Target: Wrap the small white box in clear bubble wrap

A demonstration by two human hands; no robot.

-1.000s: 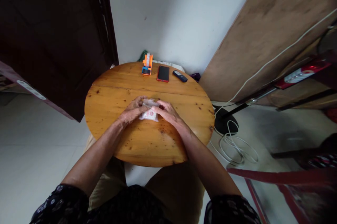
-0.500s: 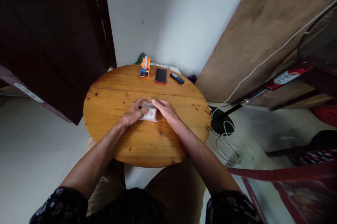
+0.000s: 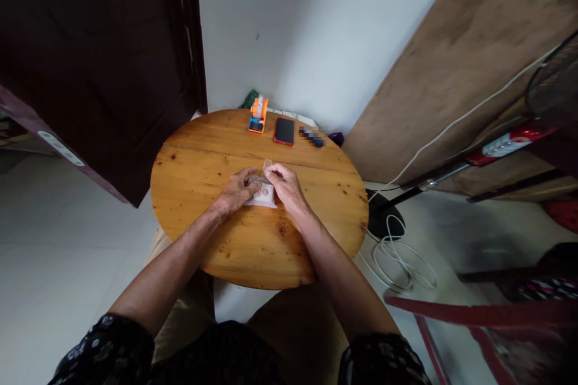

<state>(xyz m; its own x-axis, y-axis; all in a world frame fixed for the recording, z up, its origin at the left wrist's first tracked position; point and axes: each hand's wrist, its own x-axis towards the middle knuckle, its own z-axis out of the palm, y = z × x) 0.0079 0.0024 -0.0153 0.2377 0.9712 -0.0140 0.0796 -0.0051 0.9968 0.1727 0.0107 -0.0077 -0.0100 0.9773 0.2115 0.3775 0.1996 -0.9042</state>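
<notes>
A small white packet [image 3: 266, 193] with a pinkish round mark lies in a clear plastic wrapper on the round wooden table [image 3: 217, 246]. My left hand [image 3: 238, 189] grips its left side, thumb on top and fingers curled over the far edge. At the packet's far right corner, my right hand [image 3: 285, 185] pinches a clear plastic strip [image 3: 268, 164] between thumb and forefinger. The strip sticks up beyond the fingertips; whether it is tape or part of the wrapper, I cannot tell. The fingers partly cover the packet's far side.
Toward the back of the table stand an orange and blue tape dispenser [image 3: 257, 123], a phone in a red case [image 3: 284, 131] and a dark, blurred handset [image 3: 311, 137]. A white wall rises behind. White cable [image 3: 392, 252] coils on the floor at right, near a fan stand [image 3: 383, 216].
My right hand has gone from lying flat beside the packet to pinching the clear strip, which now shows above the fingers. My left hand stays on the packet. The view has shifted slightly.
</notes>
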